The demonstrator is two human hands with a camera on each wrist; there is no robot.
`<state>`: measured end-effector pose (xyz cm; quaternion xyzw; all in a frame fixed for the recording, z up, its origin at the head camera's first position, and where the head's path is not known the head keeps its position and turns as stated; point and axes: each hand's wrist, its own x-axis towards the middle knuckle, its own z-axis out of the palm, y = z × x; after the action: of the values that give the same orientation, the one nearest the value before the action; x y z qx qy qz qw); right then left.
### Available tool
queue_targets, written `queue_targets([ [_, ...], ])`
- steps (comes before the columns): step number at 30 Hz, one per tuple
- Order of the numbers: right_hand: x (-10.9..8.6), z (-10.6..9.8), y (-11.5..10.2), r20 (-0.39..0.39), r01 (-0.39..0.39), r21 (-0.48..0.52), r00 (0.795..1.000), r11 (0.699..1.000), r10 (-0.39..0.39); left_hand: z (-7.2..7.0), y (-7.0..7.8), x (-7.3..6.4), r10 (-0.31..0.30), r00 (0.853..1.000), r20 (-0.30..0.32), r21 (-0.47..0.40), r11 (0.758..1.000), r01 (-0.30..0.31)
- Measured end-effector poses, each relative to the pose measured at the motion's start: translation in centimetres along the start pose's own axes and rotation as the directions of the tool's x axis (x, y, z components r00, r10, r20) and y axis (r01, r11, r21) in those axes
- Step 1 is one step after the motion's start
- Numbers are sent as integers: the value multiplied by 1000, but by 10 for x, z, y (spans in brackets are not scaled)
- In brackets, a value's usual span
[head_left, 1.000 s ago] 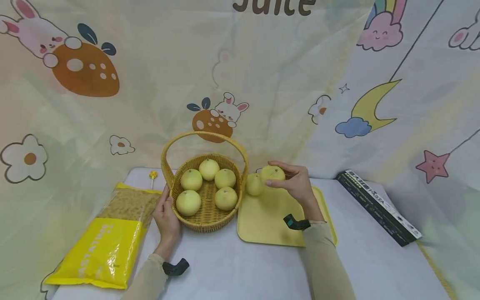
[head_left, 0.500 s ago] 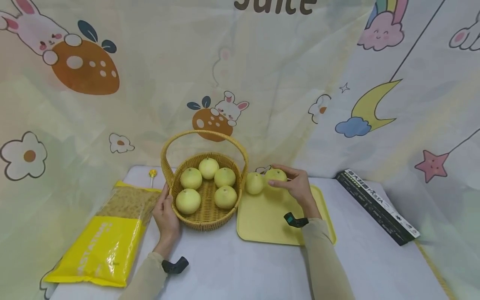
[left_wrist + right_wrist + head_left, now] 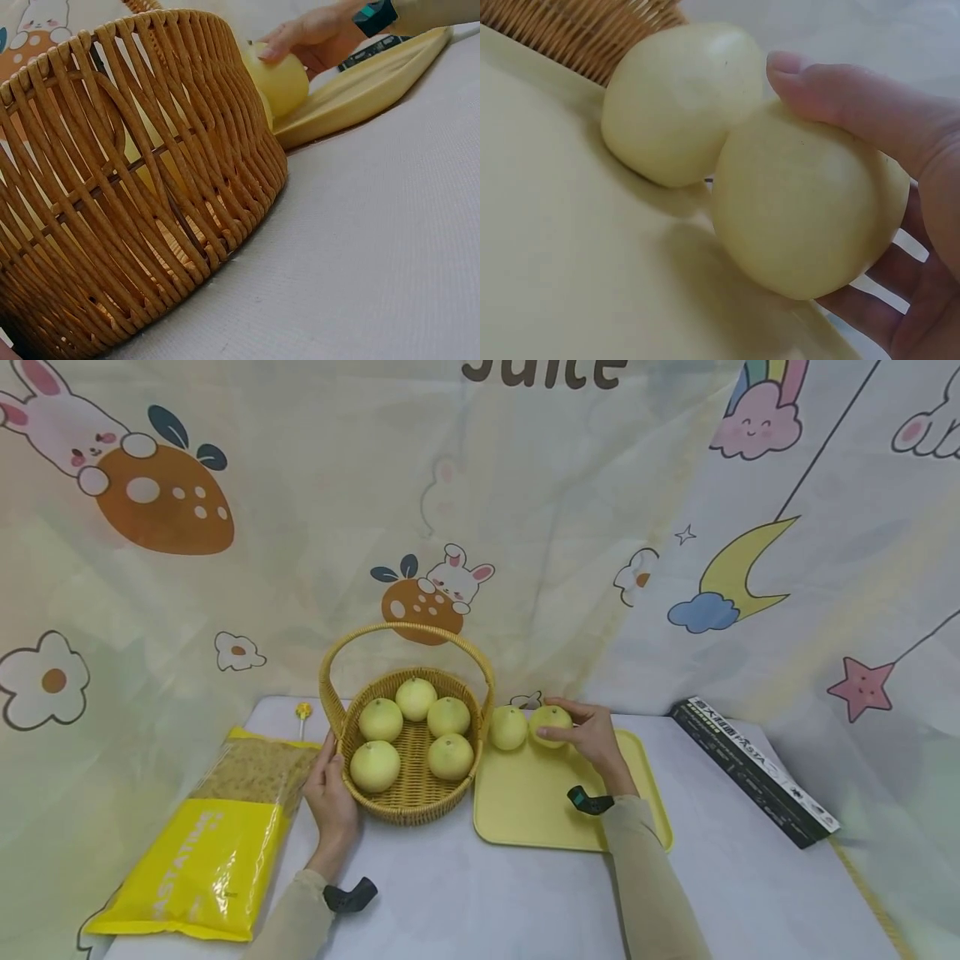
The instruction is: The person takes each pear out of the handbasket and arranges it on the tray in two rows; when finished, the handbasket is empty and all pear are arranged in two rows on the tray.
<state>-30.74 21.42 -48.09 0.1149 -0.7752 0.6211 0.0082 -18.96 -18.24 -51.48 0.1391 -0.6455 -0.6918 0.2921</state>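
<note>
My right hand [image 3: 592, 737] grips a round pale yellow-green fruit [image 3: 549, 727], thumb on the near side and fingers behind. It is over the back of the yellow tray [image 3: 536, 814]; whether it touches the tray I cannot tell. A similar fruit [image 3: 508, 728] sits beside it at the tray's back left corner, close to the held one in the right wrist view. My left hand [image 3: 332, 797] rests against the left side of the wicker basket [image 3: 411, 814], fingers along its wall near the handle's base and partly hidden. Several such fruits [image 3: 377, 767] lie inside.
A yellow pasta bag [image 3: 210, 852] lies left of the basket, with a small yellow-headed stick [image 3: 303, 711] behind it. A long black box [image 3: 753, 772] lies right of the tray. Printed cloth [image 3: 555, 610] hangs behind the white-covered table [image 3: 465, 902].
The fruit in my right hand has come down and slightly right, beside the other fruit on the tray. My left hand and the basket stay put.
</note>
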Motion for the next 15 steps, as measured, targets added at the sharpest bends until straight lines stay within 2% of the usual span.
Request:
queue_targets([
  [6,3,2,7,10,0,-1,1000,1000,0,0,0,0,1,1000,-7,-2,1000,-1],
  [15,3,3,12,37,27,-64,999,998,-24,-1,1,-1,-8,1000,-5,9,1000,8],
])
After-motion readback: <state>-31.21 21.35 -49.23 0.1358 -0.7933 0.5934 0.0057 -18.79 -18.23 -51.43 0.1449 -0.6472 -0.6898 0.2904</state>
